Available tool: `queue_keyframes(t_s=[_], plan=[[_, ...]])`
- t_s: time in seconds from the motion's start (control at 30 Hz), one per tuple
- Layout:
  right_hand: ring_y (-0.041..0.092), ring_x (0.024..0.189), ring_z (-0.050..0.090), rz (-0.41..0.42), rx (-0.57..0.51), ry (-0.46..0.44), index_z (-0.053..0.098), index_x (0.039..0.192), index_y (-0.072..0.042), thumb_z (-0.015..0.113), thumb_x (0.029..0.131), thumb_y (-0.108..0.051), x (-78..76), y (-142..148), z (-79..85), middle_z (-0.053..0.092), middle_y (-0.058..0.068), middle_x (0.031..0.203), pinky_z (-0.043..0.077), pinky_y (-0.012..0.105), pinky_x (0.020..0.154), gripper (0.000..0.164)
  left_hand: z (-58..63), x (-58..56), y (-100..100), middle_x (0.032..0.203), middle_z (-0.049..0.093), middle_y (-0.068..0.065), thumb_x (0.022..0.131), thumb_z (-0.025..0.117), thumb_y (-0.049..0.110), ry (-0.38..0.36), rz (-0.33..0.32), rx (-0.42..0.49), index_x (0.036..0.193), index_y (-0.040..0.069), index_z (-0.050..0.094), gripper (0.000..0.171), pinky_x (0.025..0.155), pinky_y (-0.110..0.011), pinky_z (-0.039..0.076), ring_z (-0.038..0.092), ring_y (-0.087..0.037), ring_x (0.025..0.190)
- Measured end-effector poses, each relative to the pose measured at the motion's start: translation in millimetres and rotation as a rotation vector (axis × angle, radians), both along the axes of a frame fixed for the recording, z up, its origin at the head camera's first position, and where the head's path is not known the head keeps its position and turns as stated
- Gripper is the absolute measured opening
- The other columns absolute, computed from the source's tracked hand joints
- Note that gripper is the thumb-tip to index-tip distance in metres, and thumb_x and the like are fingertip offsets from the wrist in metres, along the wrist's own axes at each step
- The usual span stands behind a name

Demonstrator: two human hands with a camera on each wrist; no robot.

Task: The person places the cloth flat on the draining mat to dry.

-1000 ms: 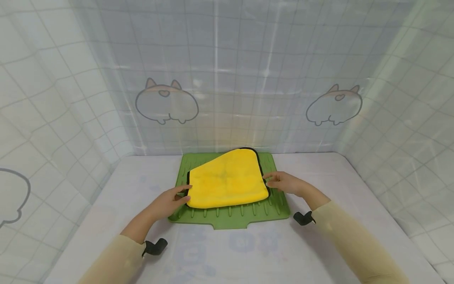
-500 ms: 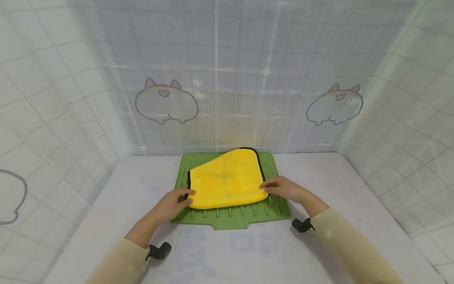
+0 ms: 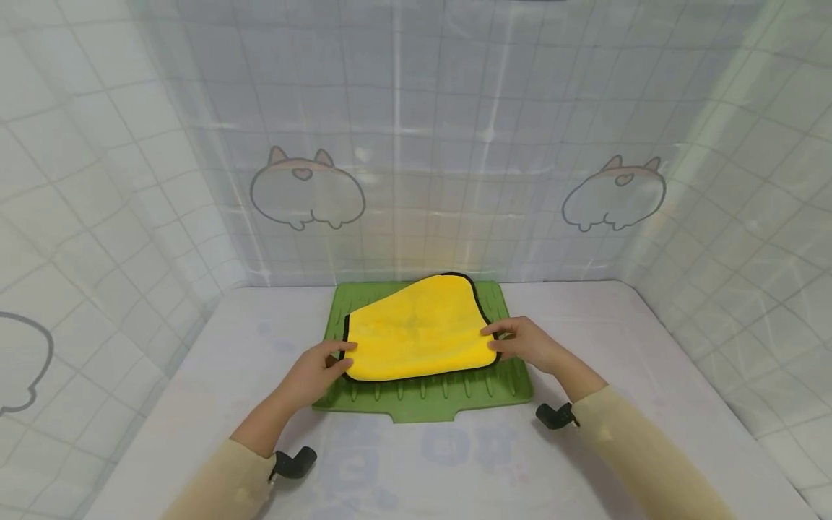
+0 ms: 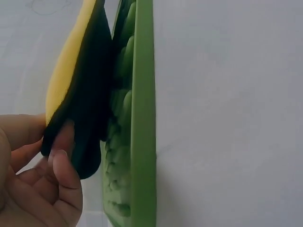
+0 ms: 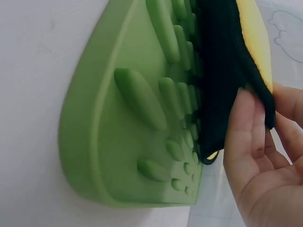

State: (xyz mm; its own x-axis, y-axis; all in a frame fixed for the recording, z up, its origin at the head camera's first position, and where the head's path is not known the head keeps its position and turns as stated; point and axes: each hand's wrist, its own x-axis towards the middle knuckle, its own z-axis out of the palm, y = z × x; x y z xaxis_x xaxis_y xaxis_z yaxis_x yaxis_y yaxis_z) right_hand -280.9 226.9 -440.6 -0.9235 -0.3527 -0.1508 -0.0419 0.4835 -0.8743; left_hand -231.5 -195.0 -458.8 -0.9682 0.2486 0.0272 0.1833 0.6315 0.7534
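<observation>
A yellow cloth (image 3: 416,328) with black edging lies over a green ribbed drying mat (image 3: 422,408). Its near edge is raised off the mat, and its underside looks dark in both wrist views. At the near left corner my left hand (image 3: 310,375) pinches the cloth, some fingers on the yellow face and others beneath. My right hand (image 3: 529,343) grips the near right corner the same way; in the right wrist view, fingers (image 5: 244,123) lie against the dark underside (image 5: 220,80). The cloth covers the middle of the mat.
The mat sits on a table with a pale printed cover (image 3: 416,477), close to the back wall. Sheets with a grid pattern (image 3: 442,144) and cartoon animal prints stand at the back and both sides. A black wrist-worn piece (image 3: 295,462) juts from each sleeve.
Both hands have shifted slightly along the side edges and taken hold of the near corners. The cloth's near edge has come up off the mat, more of its black edging now showing.
</observation>
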Motion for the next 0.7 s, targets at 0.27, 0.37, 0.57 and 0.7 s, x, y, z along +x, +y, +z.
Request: queue_keyframes(t_s=[0.27,0.37,0.57,0.7], plan=[[0.024,0.089,0.068,0.015,-0.025,-0.062,0.068,0.125,-0.006,0.072,0.093,-0.008,6.4,5.3,-2.1,0.056,0.017,0.137,0.059,0.039,0.079,0.033,-1.4,4.8,7.1,0.104,0.06,-0.004,0.098,0.067,0.022,-0.063,0.009,-0.033,0.133,0.013,0.065,0.036,0.051,-0.028,0.042,0.046,-0.016,0.06],[0.023,0.091,0.069,0.03,-0.018,-0.077,0.068,0.126,-0.005,0.074,0.091,-0.007,9.7,6.5,-3.5,0.054,0.018,0.139,0.06,0.039,0.079,0.036,-2.0,5.9,8.3,0.111,0.062,-0.005,0.096,0.069,0.02,-0.095,0.004,-0.04,0.133,0.013,0.065,0.038,0.053,-0.03,0.044,0.049,-0.017,0.062],[0.023,0.091,0.07,0.045,0.008,-0.096,0.065,0.13,-0.004,0.076,0.089,-0.007,16.8,8.2,-8.8,0.053,0.018,0.138,0.06,0.039,0.08,0.042,-3.2,7.7,11.4,0.111,0.063,-0.007,0.094,0.071,0.016,-0.109,-0.004,-0.074,0.134,0.011,0.063,0.041,0.054,-0.033,0.047,0.052,-0.017,0.062],[0.022,0.086,0.07,0.05,0.05,-0.092,0.064,0.132,-0.005,0.077,0.088,-0.008,21.9,8.2,-12.6,0.055,0.02,0.137,0.06,0.037,0.077,0.046,-4.3,8.8,13.9,0.123,0.06,-0.012,0.093,0.072,0.015,-0.104,-0.009,-0.121,0.136,0.009,0.062,0.044,0.053,-0.032,0.047,0.051,-0.017,0.061]])
